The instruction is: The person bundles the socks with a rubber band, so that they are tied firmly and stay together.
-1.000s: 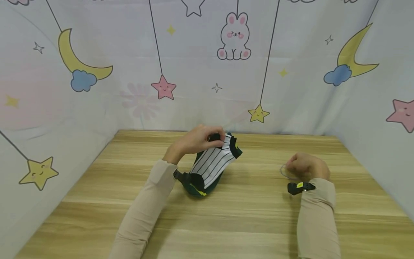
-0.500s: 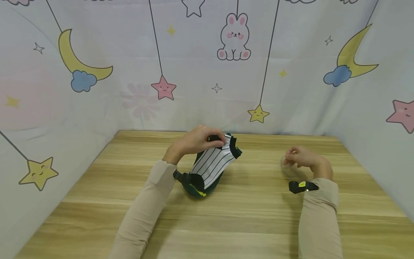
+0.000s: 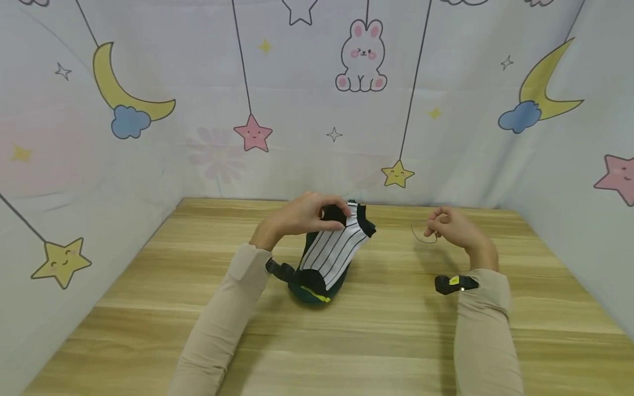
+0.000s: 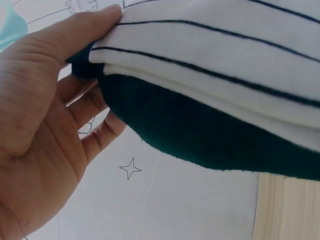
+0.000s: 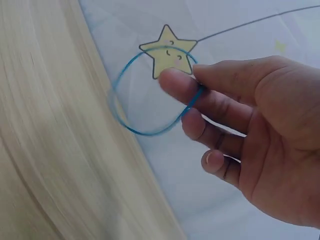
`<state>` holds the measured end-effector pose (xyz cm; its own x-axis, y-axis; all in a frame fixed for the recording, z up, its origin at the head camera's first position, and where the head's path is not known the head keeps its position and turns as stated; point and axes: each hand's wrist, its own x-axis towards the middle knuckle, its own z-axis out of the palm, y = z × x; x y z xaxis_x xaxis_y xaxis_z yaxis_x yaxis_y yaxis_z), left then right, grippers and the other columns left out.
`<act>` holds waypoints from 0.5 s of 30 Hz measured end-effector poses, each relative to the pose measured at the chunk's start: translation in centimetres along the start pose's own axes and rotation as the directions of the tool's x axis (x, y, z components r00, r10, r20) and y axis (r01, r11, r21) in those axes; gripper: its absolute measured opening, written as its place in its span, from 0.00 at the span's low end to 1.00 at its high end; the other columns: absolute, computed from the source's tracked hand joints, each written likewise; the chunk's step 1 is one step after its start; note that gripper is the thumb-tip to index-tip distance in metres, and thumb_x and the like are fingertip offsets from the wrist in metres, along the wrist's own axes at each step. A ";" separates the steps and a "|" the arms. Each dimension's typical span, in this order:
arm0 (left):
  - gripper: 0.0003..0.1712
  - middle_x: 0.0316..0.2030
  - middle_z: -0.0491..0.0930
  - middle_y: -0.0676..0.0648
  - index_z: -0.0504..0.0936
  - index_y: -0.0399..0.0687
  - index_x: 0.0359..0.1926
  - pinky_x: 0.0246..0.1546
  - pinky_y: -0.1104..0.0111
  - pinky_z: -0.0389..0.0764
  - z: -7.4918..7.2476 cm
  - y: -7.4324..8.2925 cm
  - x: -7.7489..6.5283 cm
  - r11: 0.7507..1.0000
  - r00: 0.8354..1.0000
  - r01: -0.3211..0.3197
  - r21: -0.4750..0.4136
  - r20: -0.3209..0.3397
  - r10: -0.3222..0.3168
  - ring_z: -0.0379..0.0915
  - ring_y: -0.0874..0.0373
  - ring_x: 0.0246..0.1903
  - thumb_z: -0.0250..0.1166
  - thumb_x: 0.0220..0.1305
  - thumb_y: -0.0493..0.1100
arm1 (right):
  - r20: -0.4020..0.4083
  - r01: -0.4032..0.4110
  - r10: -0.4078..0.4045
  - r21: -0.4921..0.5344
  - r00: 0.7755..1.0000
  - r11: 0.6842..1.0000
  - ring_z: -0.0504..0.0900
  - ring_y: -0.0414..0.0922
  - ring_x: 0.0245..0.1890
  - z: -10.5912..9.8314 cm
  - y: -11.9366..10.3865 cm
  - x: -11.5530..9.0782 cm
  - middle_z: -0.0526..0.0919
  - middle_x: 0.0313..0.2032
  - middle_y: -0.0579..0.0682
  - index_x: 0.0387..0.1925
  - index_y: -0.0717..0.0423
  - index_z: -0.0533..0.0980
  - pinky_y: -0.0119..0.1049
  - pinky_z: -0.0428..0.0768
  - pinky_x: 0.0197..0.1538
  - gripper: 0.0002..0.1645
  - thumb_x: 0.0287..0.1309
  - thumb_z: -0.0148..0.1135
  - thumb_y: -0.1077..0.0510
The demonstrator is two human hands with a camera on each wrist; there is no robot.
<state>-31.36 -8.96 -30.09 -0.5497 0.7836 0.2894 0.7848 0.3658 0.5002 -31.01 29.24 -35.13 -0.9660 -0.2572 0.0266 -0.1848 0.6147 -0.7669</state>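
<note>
A stack of socks (image 3: 337, 247) is held near the table's middle: white with black stripes and black patches on top, dark green cloth (image 4: 175, 122) beneath. My left hand (image 3: 309, 214) grips it at the upper left edge, thumb on the striped side and fingers behind, as the left wrist view shows. Off to the right, above the table, my right hand (image 3: 458, 228) pinches a thin blue rubber band (image 5: 145, 134) between thumb and index finger. The band hangs as a loose loop on the fingers' left side, apart from the socks.
The wooden table (image 3: 396, 341) extends around both hands. A white cloth backdrop (image 3: 297, 82) printed with stars, moons and a rabbit rises behind it and at both sides. Each wrist wears a small black camera (image 3: 282, 270).
My right hand has lifted and moved away toward the table's back, turning so the rubber band shows as a loop. The left hand and socks have shifted very slightly right.
</note>
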 end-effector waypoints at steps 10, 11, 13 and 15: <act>0.16 0.52 0.82 0.52 0.80 0.49 0.55 0.35 0.67 0.77 -0.2 -0.1 0.0 0.999 0.998 -0.020 0.039 -0.059 0.022 0.73 0.60 0.34 0.67 0.68 0.41 | -0.057 0.060 -0.056 0.069 0.997 0.996 0.83 0.45 0.38 0.5 -2.3 0.4 0.83 0.39 0.61 0.53 0.70 0.68 0.38 0.78 0.47 0.19 0.76 0.50 0.56; 0.15 0.51 0.82 0.52 0.80 0.49 0.55 0.35 0.67 0.76 -0.2 -0.1 0.0 0.999 0.998 -0.020 0.039 -0.065 0.022 0.72 0.60 0.33 0.67 0.68 0.41 | -0.051 0.070 -0.066 0.080 0.997 0.994 0.83 0.44 0.38 0.5 -2.4 0.4 0.83 0.39 0.61 0.54 0.71 0.68 0.36 0.78 0.45 0.19 0.76 0.50 0.56; 0.15 0.50 0.82 0.52 0.80 0.50 0.55 0.34 0.67 0.76 -0.2 -0.1 0.0 0.999 0.997 -0.015 0.038 -0.075 0.018 0.72 0.59 0.31 0.66 0.69 0.41 | -0.044 0.081 -0.077 0.092 0.996 0.992 0.83 0.43 0.37 0.6 -2.7 0.4 0.83 0.39 0.60 0.53 0.71 0.68 0.34 0.77 0.42 0.18 0.76 0.50 0.56; 0.15 0.50 0.82 0.51 0.79 0.50 0.56 0.34 0.67 0.75 -0.2 -0.1 0.0 1.000 0.997 -0.007 0.030 -0.082 0.010 0.72 0.59 0.31 0.66 0.69 0.40 | -0.044 0.088 -0.084 0.102 0.996 0.991 0.83 0.43 0.37 0.6 -2.9 0.4 0.84 0.38 0.60 0.52 0.69 0.68 0.34 0.76 0.39 0.18 0.76 0.51 0.56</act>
<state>-31.51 -9.10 -29.98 -0.5639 0.7430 0.3605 0.7970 0.3753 0.4732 -30.81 26.92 -33.27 -0.9541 -0.2751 0.1187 -0.2495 0.5100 -0.8232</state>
